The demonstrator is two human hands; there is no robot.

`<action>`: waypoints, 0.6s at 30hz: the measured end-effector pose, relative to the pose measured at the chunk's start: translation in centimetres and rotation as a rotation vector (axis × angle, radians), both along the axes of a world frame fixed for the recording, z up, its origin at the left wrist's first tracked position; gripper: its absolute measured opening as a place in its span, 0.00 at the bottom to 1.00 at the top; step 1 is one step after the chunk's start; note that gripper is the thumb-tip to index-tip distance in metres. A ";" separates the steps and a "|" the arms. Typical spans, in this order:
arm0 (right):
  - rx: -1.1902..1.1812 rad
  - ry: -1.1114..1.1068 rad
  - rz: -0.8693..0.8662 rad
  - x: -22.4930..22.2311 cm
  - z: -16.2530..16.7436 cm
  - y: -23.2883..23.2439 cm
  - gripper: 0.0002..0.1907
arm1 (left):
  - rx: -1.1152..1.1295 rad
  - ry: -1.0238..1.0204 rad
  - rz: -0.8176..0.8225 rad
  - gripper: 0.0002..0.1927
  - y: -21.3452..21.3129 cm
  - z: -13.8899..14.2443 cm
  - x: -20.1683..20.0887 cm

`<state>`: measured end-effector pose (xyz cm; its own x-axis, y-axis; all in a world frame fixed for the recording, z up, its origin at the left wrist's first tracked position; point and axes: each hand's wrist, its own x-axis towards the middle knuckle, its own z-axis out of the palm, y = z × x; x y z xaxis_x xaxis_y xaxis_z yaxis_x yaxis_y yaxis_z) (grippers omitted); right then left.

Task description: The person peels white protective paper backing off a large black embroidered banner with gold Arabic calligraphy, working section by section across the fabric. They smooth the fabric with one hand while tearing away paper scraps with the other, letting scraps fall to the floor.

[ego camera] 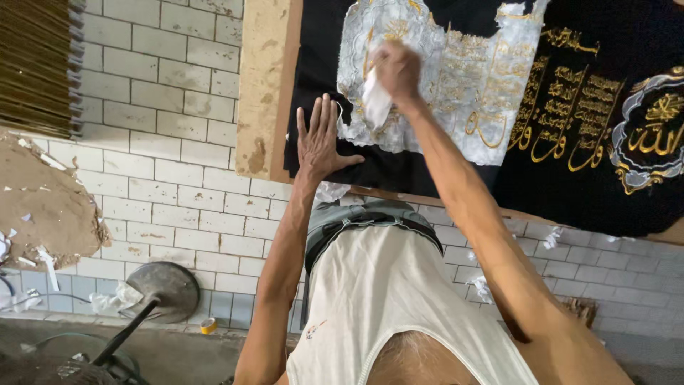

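1. Far left: a stack of ribbed brown-gold strips (pixel 35 64) hangs against the white tiled floor (pixel 164 142); below it lies a torn slab of brown cardboard (pixel 50 207) flecked with white paper scraps.
2. Lower left: a round grey metal disc on a dark rod (pixel 160 292), with crumpled white paper (pixel 117 299) and a small yellow tape roll (pixel 208 326) beside it. No container shows in view, so nothing is held in one.
3. A bare plywood board (pixel 267 85) backs the black cloth panel with gold embroidered script (pixel 591 107), keeping the cloth flat and taut.
4. The left hand (pixel 320 139) lies flat, fingers spread, palm pressed on the panel's black lower edge, probably to pin the cloth so it does not shift.
5. The silver-white foil layer (pixel 456 93) covers the panel's middle, ragged at its edges, gold lines showing through.
6. The right hand (pixel 397 70) is closed around a wad of white cloth (pixel 375 103), pressing it against the foil near its upper left part; the arm reaches out long, which suggests rubbing pressure.
7. Right: the uncovered gold script and a round silver-edged medallion (pixel 652 128) sit clear of the foil.
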<state>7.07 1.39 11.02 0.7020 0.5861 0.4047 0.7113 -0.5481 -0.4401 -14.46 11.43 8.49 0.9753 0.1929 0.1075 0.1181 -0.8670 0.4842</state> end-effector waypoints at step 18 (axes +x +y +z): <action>-0.665 0.162 0.723 -6.5 -2.2 -4.6 0.17 | -0.196 -0.221 0.018 0.30 1.0 -0.4 -1.0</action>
